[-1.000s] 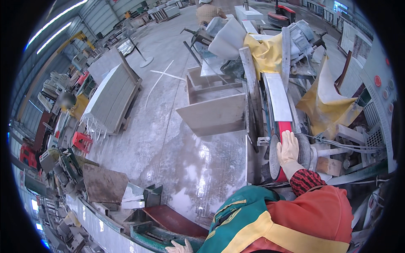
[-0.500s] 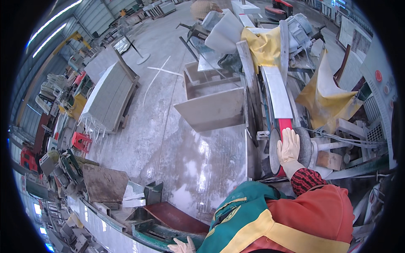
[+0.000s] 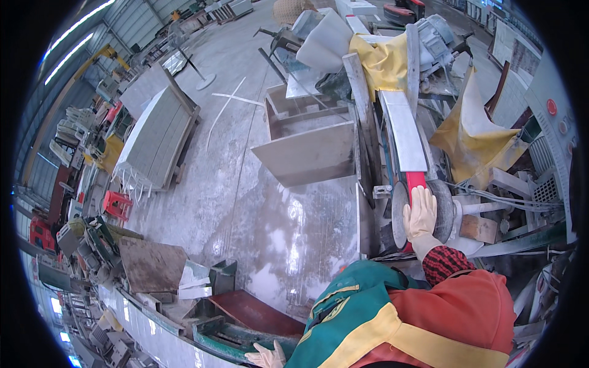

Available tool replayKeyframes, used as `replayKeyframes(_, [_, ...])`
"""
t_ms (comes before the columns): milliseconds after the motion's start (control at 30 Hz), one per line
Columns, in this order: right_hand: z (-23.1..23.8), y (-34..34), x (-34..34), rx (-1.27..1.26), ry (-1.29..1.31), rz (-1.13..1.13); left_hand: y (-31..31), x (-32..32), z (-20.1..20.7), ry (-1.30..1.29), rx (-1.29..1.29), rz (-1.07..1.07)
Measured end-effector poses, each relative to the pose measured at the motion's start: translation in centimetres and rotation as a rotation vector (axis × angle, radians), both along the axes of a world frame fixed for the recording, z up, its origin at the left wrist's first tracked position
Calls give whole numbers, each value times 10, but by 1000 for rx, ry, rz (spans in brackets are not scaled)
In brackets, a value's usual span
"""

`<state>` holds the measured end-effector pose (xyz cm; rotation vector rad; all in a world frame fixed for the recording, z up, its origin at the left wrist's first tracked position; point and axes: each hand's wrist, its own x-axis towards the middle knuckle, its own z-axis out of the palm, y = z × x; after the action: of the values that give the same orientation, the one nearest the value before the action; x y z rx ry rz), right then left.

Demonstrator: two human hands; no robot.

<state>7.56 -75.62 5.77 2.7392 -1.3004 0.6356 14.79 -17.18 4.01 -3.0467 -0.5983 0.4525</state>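
My right hand (image 3: 421, 213), in a cream glove, lies flat with its fingers stretched forward on a red belt (image 3: 415, 180). The belt runs between two grey wheels, the left wheel (image 3: 400, 211) and the right wheel (image 3: 443, 211). A long pale stone strip (image 3: 405, 135) rests on the belt line just ahead of my fingertips, its near end close to them. Low in the view, my left hand (image 3: 268, 356), gloved alike, has its fingers spread beside a green metal frame (image 3: 230, 337). Nothing shows in its grasp, and part of it is cut off by the lower edge.
A yellow cloth (image 3: 380, 64) hangs over the strip's far end. To the right are a second yellow sheet (image 3: 478, 138) and a grey control panel (image 3: 552, 147). An open stone-sided box (image 3: 307, 153) stands left of the belt; stacked slabs (image 3: 153, 138) lie farther left.
The whole view has shifted very slightly. Both hands keep their places, and the stone strip shows no clear movement.
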Motion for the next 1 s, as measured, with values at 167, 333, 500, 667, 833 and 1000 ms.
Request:
replayKeyframes(167, [4,6,0,4,-4,6,-2,-8,-3,-36,-9,53])
replayKeyframes(333, [6,12,-7,-70,-72,27,9,-8,-16,-81,-9,-8])
replayKeyframes(500, [25,-21,11,151,-196,27,31,-26,-33,-224,132,-278])
replayKeyframes(667, [26,-81,45,0,-98,-90,1,-3,3,35,-49,50])
replayKeyframes(833, [16,-95,69,146,45,-228,29,-5,-19,30,-133,48])
replayKeyframes(1000, [30,-76,79,245,102,-288,21,-6,-3,57,-133,64])
